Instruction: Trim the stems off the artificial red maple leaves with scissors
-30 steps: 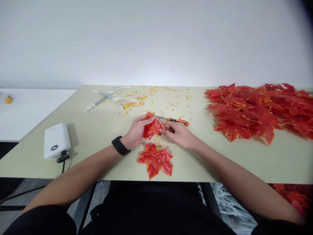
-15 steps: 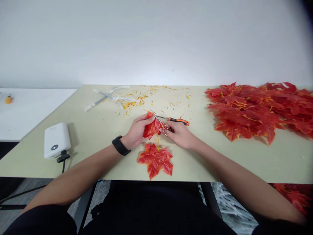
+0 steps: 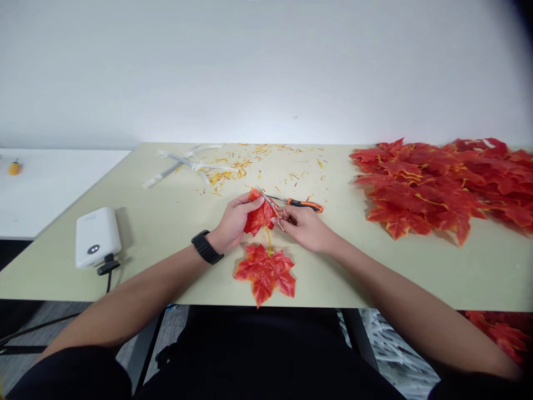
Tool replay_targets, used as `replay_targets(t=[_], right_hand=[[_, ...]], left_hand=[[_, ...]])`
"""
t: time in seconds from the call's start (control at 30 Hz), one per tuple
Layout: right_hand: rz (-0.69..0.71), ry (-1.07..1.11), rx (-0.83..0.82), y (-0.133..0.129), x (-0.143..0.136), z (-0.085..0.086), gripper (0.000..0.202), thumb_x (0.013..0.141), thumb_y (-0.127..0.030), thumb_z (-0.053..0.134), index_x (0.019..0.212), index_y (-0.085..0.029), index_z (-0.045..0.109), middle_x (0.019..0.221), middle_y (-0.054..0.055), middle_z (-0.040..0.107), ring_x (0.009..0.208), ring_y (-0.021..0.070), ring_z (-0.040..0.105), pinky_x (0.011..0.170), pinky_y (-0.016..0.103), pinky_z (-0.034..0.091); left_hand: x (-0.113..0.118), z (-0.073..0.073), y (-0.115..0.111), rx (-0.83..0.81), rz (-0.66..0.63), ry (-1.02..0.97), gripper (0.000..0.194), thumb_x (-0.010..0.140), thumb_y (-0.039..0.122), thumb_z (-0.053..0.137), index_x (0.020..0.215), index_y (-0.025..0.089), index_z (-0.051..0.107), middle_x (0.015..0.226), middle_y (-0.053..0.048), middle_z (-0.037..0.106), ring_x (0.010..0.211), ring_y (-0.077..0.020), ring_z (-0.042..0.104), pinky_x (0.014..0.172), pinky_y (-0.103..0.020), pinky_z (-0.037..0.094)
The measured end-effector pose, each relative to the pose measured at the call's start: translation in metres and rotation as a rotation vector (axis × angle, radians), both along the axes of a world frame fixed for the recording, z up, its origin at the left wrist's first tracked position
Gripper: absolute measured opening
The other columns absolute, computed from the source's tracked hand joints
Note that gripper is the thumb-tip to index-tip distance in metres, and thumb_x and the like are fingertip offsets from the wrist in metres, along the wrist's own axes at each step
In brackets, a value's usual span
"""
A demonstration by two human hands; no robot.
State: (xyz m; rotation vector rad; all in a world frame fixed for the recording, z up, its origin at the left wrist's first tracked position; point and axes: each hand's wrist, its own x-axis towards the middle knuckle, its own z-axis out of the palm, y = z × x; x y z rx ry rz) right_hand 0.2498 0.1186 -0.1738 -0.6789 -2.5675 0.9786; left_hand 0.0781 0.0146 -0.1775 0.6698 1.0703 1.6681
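1 leaf (image 3: 256, 223) over bench (image 3: 166, 222) | left hand (image 3: 233, 223): fingers gripping leaf | right hand (image 3: 307, 226): fingers gripping scissors (image 3: 270, 204) at leaf's far edge | 2nd leaf (image 3: 265, 272) at bench's near edge | leaf pile (image 3: 428, 186) far right

Shiny metal scissors (image 3: 269, 201), glossy, creased, plastic-looking nearest leaf (image 3: 266, 273), smooth matt tabletop (image 3: 170, 222), smooth plastic-looking power bank (image 3: 95, 232).
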Motion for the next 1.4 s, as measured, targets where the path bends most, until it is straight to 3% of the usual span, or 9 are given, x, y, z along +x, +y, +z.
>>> replay_targets(t=[0.6,0.87,1.03,1.17,1.4], right_hand=[[-0.008,-0.02,-0.003,-0.0016,0.0005,0.0014,0.036,0.095,-0.046,0.057,0.071,-0.019,0.051,0.066,-0.001,0.055,0.061,0.0127,0.044,0.06,0.03,0.029],[-0.005,-0.015,0.004,0.0004,0.0002,-0.0004,0.033,0.095,-0.037,0.056,0.068,-0.019,0.047,0.066,-0.001,0.053,0.062,0.0125,0.043,0.061,0.03,0.03],[-0.017,-0.026,-0.046,-0.0008,0.0003,0.0053,0.038,0.096,-0.048,0.055,0.072,-0.019,0.052,0.07,0.0,0.054,0.065,0.0133,0.046,0.062,0.03,0.031],[-0.072,0.038,-0.115,0.003,0.0013,0.0063,0.045,0.096,-0.058,0.054,0.074,-0.02,0.046,0.068,-0.001,0.049,0.065,0.0131,0.042,0.062,0.029,0.031],[-0.046,-0.005,-0.053,0.0034,0.0031,0.0039,0.04,0.095,-0.048,0.057,0.07,-0.02,0.044,0.068,-0.001,0.05,0.063,0.012,0.042,0.061,0.028,0.03]], left_hand=[[0.0038,0.0024,-0.0013,-0.004,0.004,-0.004,0.015,0.081,0.024,0.081,0.079,0.015,0.068,0.076,-0.002,0.068,0.066,-0.0117,0.062,0.064,-0.024,0.052],[0.004,0.0025,-0.0026,0.001,-0.002,0.012,0.015,0.084,0.024,0.079,0.078,0.016,0.068,0.076,-0.001,0.067,0.066,-0.0118,0.062,0.064,-0.024,0.053],[0.0032,0.0,-0.0014,0.015,0.018,0.027,0.015,0.081,0.026,0.081,0.08,0.016,0.07,0.081,-0.003,0.07,0.072,-0.0128,0.064,0.07,-0.025,0.054],[0.0016,-0.0016,0.0009,0.039,0.086,0.044,0.015,0.08,0.026,0.083,0.081,0.016,0.072,0.081,-0.002,0.07,0.074,-0.012,0.063,0.073,-0.024,0.054],[-0.0011,-0.0028,0.0025,0.056,0.126,0.058,0.017,0.079,0.028,0.085,0.084,0.016,0.074,0.087,-0.003,0.072,0.078,-0.0137,0.065,0.077,-0.026,0.054]])
